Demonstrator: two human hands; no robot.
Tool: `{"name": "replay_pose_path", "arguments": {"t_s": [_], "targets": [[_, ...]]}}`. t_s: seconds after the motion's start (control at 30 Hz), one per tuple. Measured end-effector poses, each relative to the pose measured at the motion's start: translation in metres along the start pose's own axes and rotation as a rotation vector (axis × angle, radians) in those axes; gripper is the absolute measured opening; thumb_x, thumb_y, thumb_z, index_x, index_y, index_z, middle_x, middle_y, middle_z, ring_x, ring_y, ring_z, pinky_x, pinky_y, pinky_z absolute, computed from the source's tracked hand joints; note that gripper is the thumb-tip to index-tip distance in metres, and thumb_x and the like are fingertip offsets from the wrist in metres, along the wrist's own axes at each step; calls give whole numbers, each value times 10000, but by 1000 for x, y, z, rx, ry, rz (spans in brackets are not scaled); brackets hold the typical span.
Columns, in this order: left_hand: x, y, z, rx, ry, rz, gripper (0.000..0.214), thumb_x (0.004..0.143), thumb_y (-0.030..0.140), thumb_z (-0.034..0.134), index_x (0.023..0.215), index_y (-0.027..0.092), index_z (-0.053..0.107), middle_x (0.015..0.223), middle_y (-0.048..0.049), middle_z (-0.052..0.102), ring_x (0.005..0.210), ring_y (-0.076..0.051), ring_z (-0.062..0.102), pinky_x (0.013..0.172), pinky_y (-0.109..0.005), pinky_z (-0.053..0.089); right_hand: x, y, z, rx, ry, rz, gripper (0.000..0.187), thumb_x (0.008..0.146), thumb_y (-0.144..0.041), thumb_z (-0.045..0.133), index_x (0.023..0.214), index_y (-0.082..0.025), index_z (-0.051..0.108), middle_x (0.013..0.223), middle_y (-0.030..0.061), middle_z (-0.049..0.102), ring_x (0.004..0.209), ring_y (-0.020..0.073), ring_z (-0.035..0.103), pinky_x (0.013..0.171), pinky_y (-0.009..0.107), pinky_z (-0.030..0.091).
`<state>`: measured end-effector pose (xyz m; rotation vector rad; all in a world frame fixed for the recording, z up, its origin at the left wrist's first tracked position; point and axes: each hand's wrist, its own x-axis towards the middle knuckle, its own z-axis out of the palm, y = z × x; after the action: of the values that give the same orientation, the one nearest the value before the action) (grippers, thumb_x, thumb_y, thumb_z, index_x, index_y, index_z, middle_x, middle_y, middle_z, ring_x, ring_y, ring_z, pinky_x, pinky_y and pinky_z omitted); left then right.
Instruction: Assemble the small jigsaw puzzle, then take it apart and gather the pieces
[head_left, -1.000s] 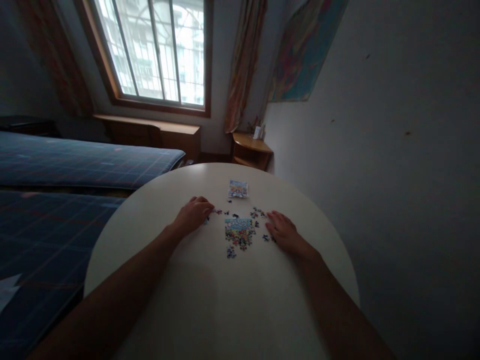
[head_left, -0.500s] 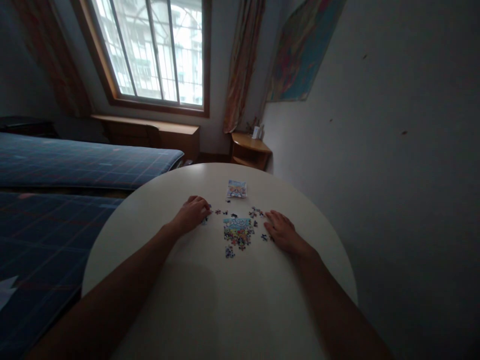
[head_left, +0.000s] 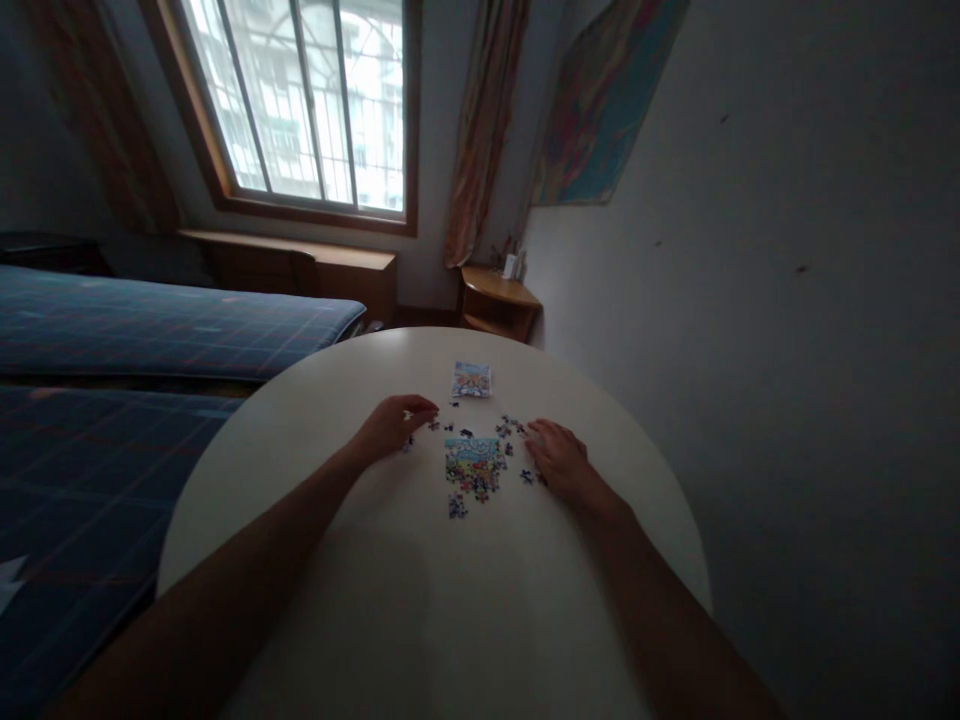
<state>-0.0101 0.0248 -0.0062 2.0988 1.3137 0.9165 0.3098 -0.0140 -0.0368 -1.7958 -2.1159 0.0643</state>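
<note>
A partly joined jigsaw puzzle [head_left: 472, 462] lies on the round white table [head_left: 420, 590], its upper part light blue and its lower edge ragged. Just below it rests a small joined cluster of pieces [head_left: 457, 506]. My left hand [head_left: 388, 425] is left of the puzzle, fingers stretched out over loose puzzle pieces [head_left: 433, 425], thumb apart from them. On the other side, my right hand [head_left: 561, 458] rests with its fingers spread beside more loose pieces [head_left: 505, 428]. One piece [head_left: 527, 477] lies close to its thumb. Nothing shows gripped in either hand.
A small picture packet [head_left: 472, 380] lies beyond the puzzle. Left of the table are plaid-covered mattresses [head_left: 150, 320]. A corner shelf [head_left: 499, 287] and a long wooden desk [head_left: 352, 260] stand near the window. The wall [head_left: 750, 380] runs along the right.
My left hand has shifted slightly right, and its fingers have stretched toward the loose pieces above the puzzle. My right hand stays almost in place.
</note>
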Motion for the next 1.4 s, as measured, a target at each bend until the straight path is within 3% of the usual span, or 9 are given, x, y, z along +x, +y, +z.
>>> {"name": "replay_pose_path", "arguments": {"t_s": [0.13,0.3,0.47,0.63,0.77,0.93,1.03,1.23,1.4], "targets": [[-3,20,4,-218,-55,-101,193,846,331,623,918,168,697,873,-55,764,796,-181,701,750,-297,540,-3,-32,-15,143,118,-63,328,946,-370,461,1180,-221,635,1252,99,644,1160,275,560,998,474,391],[-8,33,17,-450,-167,-70,190,818,344,662,847,156,676,858,-66,767,825,-193,718,832,-340,535,-16,-73,-28,373,176,-191,235,927,-343,529,1063,-213,671,1000,83,722,915,219,653,905,407,437],[-14,43,29,-455,-232,-49,187,824,341,646,821,154,667,857,-70,764,824,-200,715,776,-319,528,-23,-88,-28,410,166,-316,280,871,-362,653,1121,-237,644,988,58,725,960,219,647,963,433,379],[-18,50,35,-366,-259,-25,241,837,385,629,803,149,669,804,-66,751,757,-192,696,695,-286,508,-21,-88,-28,501,161,-348,198,871,-347,665,1032,-234,688,947,51,730,920,199,656,905,393,438],[-20,50,36,-379,-306,13,230,884,369,573,845,163,667,851,-63,754,791,-184,699,736,-294,520,-18,-81,-29,585,84,-301,206,874,-369,651,1019,-231,700,934,51,734,883,191,669,832,352,491],[-29,45,37,24,-228,298,282,876,357,615,1110,208,663,1111,-87,697,1083,-240,621,983,-395,447,-15,-57,-32,593,-51,-226,261,840,-417,667,990,-208,708,830,25,727,758,167,667,728,297,502],[-34,44,37,106,-309,457,397,864,316,642,1251,237,596,1291,-96,603,1233,-249,517,1080,-417,370,-13,-43,-33,578,-125,-187,303,823,-424,679,1015,-194,719,784,20,724,673,151,646,656,267,484],[-36,48,34,126,-397,537,285,898,299,602,1172,249,660,1234,-85,634,1177,-233,554,1054,-396,398,-13,-34,-33,558,-204,-235,221,862,-310,611,1006,-216,749,977,52,756,877,180,679,763,286,493],[-34,45,34,156,-420,553,279,897,301,604,1163,285,686,1248,-62,637,1163,-232,572,1055,-387,395,-13,-35,-33,523,-232,-239,190,849,-300,620,943,-188,742,837,43,736,769,164,664,714,276,493]]}}
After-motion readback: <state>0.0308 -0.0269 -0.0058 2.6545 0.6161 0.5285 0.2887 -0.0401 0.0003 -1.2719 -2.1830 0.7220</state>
